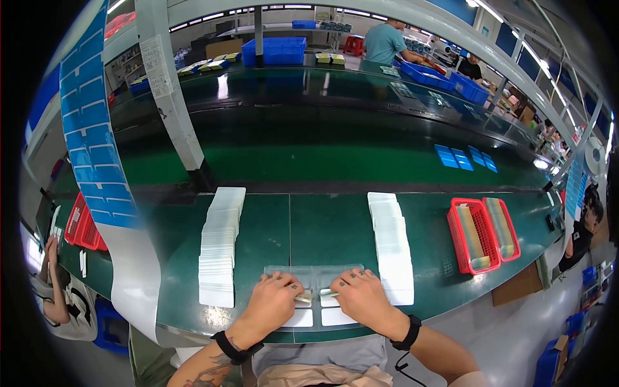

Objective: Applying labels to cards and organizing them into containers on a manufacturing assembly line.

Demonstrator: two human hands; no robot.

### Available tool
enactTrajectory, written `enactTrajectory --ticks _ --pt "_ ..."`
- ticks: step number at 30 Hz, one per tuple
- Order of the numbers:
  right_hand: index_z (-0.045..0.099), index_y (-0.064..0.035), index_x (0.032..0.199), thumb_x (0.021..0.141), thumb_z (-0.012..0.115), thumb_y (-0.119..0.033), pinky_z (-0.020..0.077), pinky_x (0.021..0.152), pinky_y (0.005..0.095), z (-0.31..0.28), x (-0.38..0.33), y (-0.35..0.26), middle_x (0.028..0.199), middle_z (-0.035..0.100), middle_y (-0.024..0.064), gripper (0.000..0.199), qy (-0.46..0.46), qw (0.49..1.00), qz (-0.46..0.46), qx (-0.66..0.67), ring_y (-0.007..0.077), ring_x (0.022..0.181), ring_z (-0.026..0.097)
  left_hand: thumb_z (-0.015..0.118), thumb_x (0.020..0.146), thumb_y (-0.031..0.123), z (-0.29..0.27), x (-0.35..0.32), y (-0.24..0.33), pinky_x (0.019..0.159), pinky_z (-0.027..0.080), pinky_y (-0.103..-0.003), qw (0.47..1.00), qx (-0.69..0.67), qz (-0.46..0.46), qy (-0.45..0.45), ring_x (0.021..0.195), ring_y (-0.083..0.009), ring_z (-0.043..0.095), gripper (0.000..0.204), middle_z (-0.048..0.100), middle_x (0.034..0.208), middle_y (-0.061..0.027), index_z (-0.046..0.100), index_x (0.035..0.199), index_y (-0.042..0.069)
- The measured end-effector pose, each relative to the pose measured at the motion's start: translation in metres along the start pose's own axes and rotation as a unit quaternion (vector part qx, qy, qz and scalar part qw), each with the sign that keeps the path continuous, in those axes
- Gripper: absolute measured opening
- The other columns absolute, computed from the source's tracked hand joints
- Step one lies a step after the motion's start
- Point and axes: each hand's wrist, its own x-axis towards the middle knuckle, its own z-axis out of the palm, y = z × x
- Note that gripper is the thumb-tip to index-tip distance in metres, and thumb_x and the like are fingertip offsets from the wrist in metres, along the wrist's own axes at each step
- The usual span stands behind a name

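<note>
2 small pale pieces [305,298]: 1 at each hand, over the clear tray [314,270].
Left hand [274,299]: fingers curled nearly closed, apparently pinching 1 piece.
Right hand [362,295]: likewise curled around the other; fingertips partly hidden.
Tray: at the tabletop's near edge, 2 white cards [298,318] in its near part.
Card rows [218,251]: 2, overlapped, flanking the tray, probably for easy reach.
Red baskets [458,242]: 2, right, seemingly keeping stacked sheets together.
Tabletop [329,235]: green, glossy, seamed.
Room: blue bins [274,51], a person [383,44] beyond.

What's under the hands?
Under the left hand and right hand: parts of a clear tray and white cards, plus a pale piece jutting from each grip. What the palms cover is hidden.
</note>
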Motion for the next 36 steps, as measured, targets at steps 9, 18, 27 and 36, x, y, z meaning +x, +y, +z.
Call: enactTrajectory --ticks 9,18,27,36 --pt "0.075 -0.0094 0.097 0.086 0.066 -0.010 0.0486 0.078 0.0425 -0.026 0.009 0.034 0.092 0.068 0.0113 0.014 -0.016 0.988 0.093 0.122 0.0311 0.088 0.062 0.063 0.089 0.001 -0.034 0.016 -0.012 0.083 0.053 -0.043 0.986 -0.141 -0.092 0.006 0.089 -0.0380 0.067 0.022 0.070 0.096 -0.0169 0.075 0.107 0.002" --pt "0.077 -0.0114 0.103 0.081 0.079 -0.035 0.0473 0.081 0.0393 -0.004 0.026 0.019 0.100 0.066 0.0042 0.032 -0.017 0.999 0.046 -0.021 0.0259 0.097 0.059 0.074 0.087 0.022 -0.015 0.023 -0.015 0.098 0.041 -0.046 0.995 0.085 -0.029 -0.035 0.122 -0.0326 0.051 0.025 0.058 0.134 -0.0117 0.079 0.110 0.017" --pt "0.070 -0.0007 0.116 0.090 0.067 -0.052 0.0392 0.098 0.0475 -0.011 -0.013 0.005 0.124 0.067 0.0130 0.057 -0.054 0.997 -0.042 -0.023 0.0334 0.117 0.055 0.065 0.091 0.043 -0.018 -0.008 -0.007 0.107 0.034 -0.055 0.988 0.149 0.038 -0.032 0.131 -0.0384 0.043 0.045 0.045 0.147 -0.0206 0.070 0.127 0.016" --pt "0.062 -0.0009 0.130 0.085 0.070 -0.056 0.0394 0.107 0.0538 -0.015 -0.050 -0.029 0.134 0.062 0.0176 0.071 -0.078 0.996 -0.034 -0.008 0.0328 0.118 0.062 0.064 0.091 0.045 -0.006 -0.051 0.028 0.110 0.033 -0.054 0.988 0.140 0.037 -0.053 0.128 -0.0330 0.052 0.061 0.057 0.141 -0.0157 0.058 0.140 0.009"
